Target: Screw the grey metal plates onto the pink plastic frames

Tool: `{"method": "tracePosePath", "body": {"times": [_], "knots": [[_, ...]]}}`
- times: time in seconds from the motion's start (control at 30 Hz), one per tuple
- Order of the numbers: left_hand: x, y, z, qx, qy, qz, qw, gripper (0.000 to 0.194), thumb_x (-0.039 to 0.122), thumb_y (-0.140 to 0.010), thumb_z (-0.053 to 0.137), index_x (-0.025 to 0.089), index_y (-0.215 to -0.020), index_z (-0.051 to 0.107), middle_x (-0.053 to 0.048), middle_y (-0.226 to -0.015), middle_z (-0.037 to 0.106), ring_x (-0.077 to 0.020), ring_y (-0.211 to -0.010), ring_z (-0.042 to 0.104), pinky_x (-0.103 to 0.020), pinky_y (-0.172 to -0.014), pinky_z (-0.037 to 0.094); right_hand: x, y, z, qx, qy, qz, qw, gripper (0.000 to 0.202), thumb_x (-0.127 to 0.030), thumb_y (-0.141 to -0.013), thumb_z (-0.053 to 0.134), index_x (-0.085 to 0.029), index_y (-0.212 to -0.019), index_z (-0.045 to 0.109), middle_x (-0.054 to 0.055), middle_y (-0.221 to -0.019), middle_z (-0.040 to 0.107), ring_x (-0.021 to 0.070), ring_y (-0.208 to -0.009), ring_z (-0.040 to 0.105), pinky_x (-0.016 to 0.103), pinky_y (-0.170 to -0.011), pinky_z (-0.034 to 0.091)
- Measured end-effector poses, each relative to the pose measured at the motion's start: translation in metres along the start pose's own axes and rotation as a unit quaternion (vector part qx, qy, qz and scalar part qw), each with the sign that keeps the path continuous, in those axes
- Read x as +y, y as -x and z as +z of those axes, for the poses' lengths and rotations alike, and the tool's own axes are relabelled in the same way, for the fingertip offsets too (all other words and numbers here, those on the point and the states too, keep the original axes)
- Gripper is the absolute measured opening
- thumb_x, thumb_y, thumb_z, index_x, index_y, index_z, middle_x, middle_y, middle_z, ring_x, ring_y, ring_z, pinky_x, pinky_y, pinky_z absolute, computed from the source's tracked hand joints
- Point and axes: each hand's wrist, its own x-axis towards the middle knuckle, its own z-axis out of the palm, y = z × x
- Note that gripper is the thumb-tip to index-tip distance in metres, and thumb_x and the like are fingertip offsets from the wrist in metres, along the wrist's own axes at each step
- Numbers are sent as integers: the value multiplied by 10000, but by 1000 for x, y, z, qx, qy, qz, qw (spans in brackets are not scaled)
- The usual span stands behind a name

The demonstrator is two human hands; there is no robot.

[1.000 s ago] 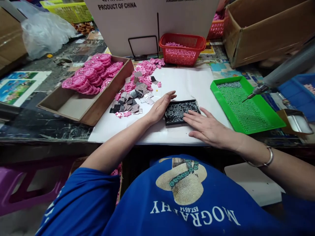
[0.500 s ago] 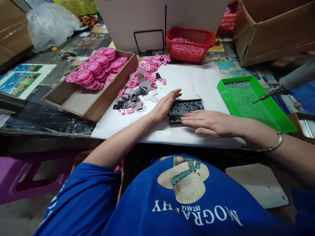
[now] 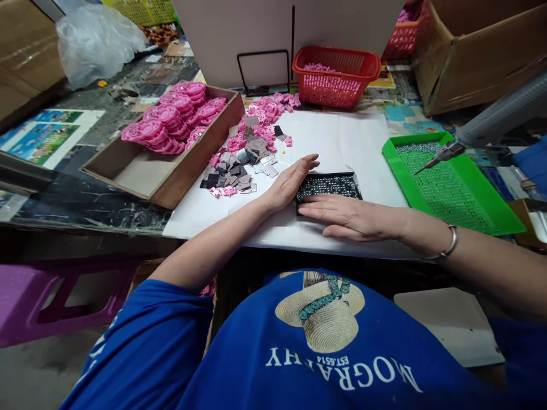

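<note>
A small black tray point(image 3: 358, 183) packed with small shiny dark metal pieces point(image 3: 331, 185) lies on a white sheet point(image 3: 342, 134). My left hand point(image 3: 292, 185) rests on edge against the tray's left side, its fingers stretched past the far corner. Flat over the near part of the tray lies my right hand point(image 3: 342, 217), with fingers extended across the pieces and hiding the near rim. To the left of the tray are a scattered pile of grey and black thin plates point(image 3: 234, 171) and a heap of small pink plastic parts point(image 3: 265, 114).
A cardboard tray point(image 3: 188, 171) at left bears stacked pink round parts point(image 3: 171, 117). A red basket point(image 3: 337, 94) stands behind. At right, a power screwdriver point(image 3: 444, 154) hangs over a green perforated tray point(image 3: 465, 193) with small metal pieces. A cardboard box point(image 3: 482, 68) stands behind it.
My right hand has slid leftward over the black tray's near edge. My left hand keeps its place at the tray's side. The screwdriver tip has swung left, and the view has shifted slightly.
</note>
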Motion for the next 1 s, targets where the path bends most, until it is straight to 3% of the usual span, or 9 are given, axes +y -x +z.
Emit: {"method": "tracePosePath", "body": {"times": [0.1,0.23,0.33,0.57,0.73,1.0], "knots": [[-1,0,0,1,-4,4,1000,836,798,-914,249,170,-1402,506,-149,-1397,592,-313,-1332,534,-475,-1143,390,1,-5,1,5,7,-15,1000,549,-384,-1026,357,-100,-1491,430,134,-1513,501,265,-1438,411,511,-1212,346],[1,-1,1,-3,2,1,1000,844,813,-901,249,184,-1400,508,-140,-1417,578,-314,-1336,530,-462,-1131,404,6,9,-5,0,15,-6,1000,498,-339,-1024,375,-180,-1492,441,78,-1502,525,241,-1446,404,507,-1212,345],[1,-1,1,-15,3,1,1000,853,825,-891,258,188,-1402,509,-131,-1444,556,-324,-1347,519,-462,-1130,402,7,15,-8,32,10,15,999,516,-334,-1021,382,-210,-1522,388,70,-1502,524,241,-1438,413,511,-1192,368],[0,-1,0,-8,-5,-2,1000,867,814,-905,227,165,-1411,501,-141,-1395,596,-313,-1322,542,-460,-1128,408,0,-7,0,32,-11,-13,999,536,-361,-1030,328,-108,-1496,410,156,-1438,561,249,-1342,494,491,-1140,420],[0,-1,-1,-17,-15,-5,1000,844,799,-917,209,187,-1424,492,-132,-1390,602,-305,-1316,548,-453,-1122,415,5,2,-8,60,-16,26,998,524,-365,-1026,351,-181,-1516,383,135,-1325,629,238,-1221,562,481,-1052,486],[-2,-1,-1,-15,-8,3,1000,876,812,-904,221,159,-1424,488,-162,-1374,608,-311,-1289,568,-456,-1121,419,1,1,4,26,0,2,1000,510,-352,-1034,346,-172,-1508,401,105,-1484,536,212,-1374,484,451,-1171,409]]}}
